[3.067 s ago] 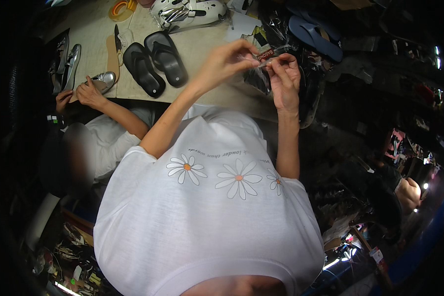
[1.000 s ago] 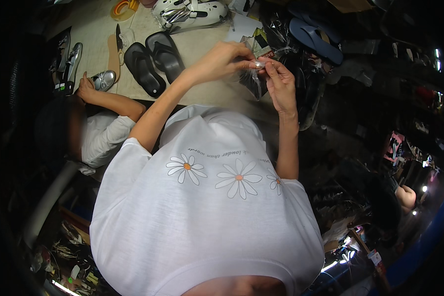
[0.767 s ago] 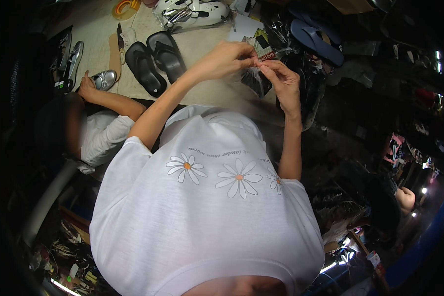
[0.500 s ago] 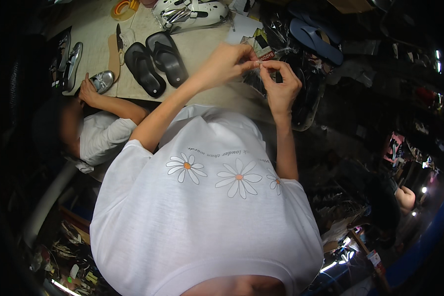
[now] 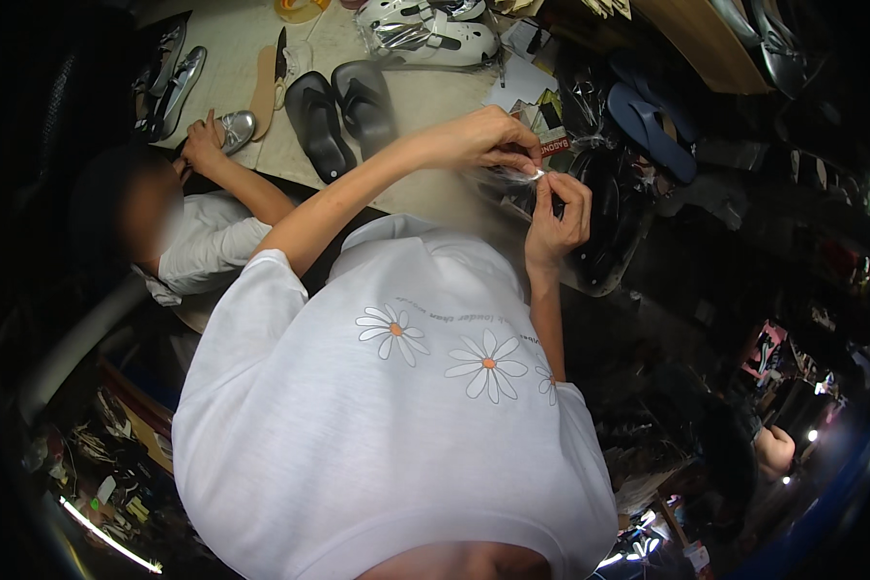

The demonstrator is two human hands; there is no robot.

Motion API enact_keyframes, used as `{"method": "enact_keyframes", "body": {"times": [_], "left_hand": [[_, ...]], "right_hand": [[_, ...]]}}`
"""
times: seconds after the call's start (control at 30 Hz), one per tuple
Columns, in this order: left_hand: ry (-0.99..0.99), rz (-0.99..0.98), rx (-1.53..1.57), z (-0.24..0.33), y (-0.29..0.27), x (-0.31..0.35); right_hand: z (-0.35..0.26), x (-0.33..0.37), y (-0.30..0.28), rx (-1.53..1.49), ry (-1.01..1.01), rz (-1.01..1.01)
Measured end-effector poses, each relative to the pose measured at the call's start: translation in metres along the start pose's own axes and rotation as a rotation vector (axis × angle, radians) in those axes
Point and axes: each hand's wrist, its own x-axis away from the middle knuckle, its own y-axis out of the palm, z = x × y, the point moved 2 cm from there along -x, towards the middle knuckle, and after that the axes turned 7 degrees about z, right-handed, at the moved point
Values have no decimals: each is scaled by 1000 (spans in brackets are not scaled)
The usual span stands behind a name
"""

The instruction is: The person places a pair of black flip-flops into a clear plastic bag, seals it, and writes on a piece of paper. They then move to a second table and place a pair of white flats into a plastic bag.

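Note:
Between both hands, over the table's right part, is a thin piece of clear plastic film [image 5: 539, 176]. My left hand [image 5: 501, 145] pinches it from the left, its fingers bent down. My right hand [image 5: 559, 217] grips it between thumb and fingertips from the right. The film catches the light at the fingertips; most of its shape is hard to make out. Close beyond the hands is a red label [image 5: 555, 147]. Beside the right hand, dark footwear [image 5: 604, 222] rests at the table's right end. A pair of black flip-flops [image 5: 314, 126] sits left of my left forearm.
At my left a co-worker's hand [image 5: 201, 145] touches a silver shoe [image 5: 236, 130]. Nearby are a tan insole [image 5: 263, 92] and more shoes [image 5: 179, 92]. White plastic-wrapped footwear [image 5: 435, 39] stands at the back, blue flip-flops [image 5: 651, 130] at right, and a cardboard box [image 5: 710, 48] beyond.
The view has shifted, so the table's things appear farther right. Both hands have come a little lower in the picture and still pinch the film. The co-worker's hand stays at the silver shoe.

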Motion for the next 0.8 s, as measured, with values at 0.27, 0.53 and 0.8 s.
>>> {"method": "enact_keyframes", "body": {"times": [0.27,0.53,0.8], "left_hand": [[104,34,-373,5,-1,19],[-391,549,31,-44,24,103],[-1186,497,1437,-79,77,125]], "right_hand": [[-7,13,-36,68,-39,-163],[22,63,-85,-106,984,-200],[34,59,-21,-668,1406,-583]]}}
